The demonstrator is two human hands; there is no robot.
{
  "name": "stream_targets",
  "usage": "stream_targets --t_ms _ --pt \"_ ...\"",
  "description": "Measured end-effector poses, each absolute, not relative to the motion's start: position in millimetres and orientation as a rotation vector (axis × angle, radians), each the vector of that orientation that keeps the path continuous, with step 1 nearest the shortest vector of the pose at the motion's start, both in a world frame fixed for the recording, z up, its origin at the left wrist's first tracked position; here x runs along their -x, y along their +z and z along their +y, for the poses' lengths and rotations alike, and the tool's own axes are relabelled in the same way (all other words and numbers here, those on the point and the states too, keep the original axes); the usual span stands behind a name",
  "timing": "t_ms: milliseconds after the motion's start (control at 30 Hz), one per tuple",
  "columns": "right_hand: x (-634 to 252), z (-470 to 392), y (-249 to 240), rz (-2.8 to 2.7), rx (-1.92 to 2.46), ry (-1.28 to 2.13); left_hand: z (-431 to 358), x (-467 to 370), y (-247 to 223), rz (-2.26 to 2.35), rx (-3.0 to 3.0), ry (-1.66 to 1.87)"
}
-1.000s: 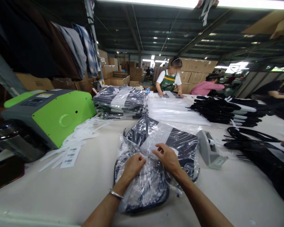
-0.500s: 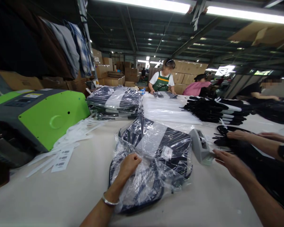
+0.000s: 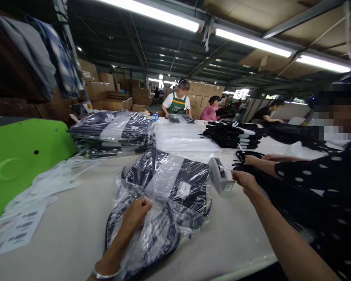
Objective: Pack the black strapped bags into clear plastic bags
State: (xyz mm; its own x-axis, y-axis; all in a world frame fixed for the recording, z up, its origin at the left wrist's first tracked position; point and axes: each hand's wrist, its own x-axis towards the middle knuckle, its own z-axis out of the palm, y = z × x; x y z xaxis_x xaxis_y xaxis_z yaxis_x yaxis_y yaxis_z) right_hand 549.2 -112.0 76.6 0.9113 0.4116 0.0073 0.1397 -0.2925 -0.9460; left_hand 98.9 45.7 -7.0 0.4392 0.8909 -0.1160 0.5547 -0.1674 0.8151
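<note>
On the table in front of me lies a dark navy bag [image 3: 193,169] inside a clear plastic bag [image 3: 152,238], with a pale grey band and a white label showing. My left hand [image 3: 137,212], with a bangle on its wrist, is closed on the plastic at the near half. To the right of the package stands a grey tape dispenser [image 3: 220,175]. My right hand [image 3: 244,180] pinches at its front edge, where the tape end comes out; the tape itself barely shows.
Wrapped packages [image 3: 114,128] are stacked behind, beside flat clear plastic bags [image 3: 184,136] and black straps [image 3: 234,134]. A green machine [image 3: 23,160] and label strips [image 3: 23,226] lie left. Close right, a co-worker in a dotted sleeve [image 3: 304,171] handles black straps; others work farther back.
My right hand has reached the dispenser's front edge, its spread fingers now closed into a pinch. The view has swung right, and the co-worker's upper body has come in.
</note>
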Motion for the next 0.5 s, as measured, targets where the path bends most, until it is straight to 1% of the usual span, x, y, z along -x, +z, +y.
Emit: stream_targets --t_ms 100,300,400,500 --pt "-538 -136 75 -0.321 1.839 0.378 46 -99 -8 1.222 -1.846 0.513" --pt "-516 -159 38 -0.242 1.891 0.516 45 -99 -6 1.228 -1.850 0.510" --pt "-521 -164 29 -0.313 1.989 0.494 44 -99 -6 1.243 -1.840 0.505" --pt "-532 -175 30 -0.435 2.130 0.370 42 -98 -5 1.267 -1.827 0.506"
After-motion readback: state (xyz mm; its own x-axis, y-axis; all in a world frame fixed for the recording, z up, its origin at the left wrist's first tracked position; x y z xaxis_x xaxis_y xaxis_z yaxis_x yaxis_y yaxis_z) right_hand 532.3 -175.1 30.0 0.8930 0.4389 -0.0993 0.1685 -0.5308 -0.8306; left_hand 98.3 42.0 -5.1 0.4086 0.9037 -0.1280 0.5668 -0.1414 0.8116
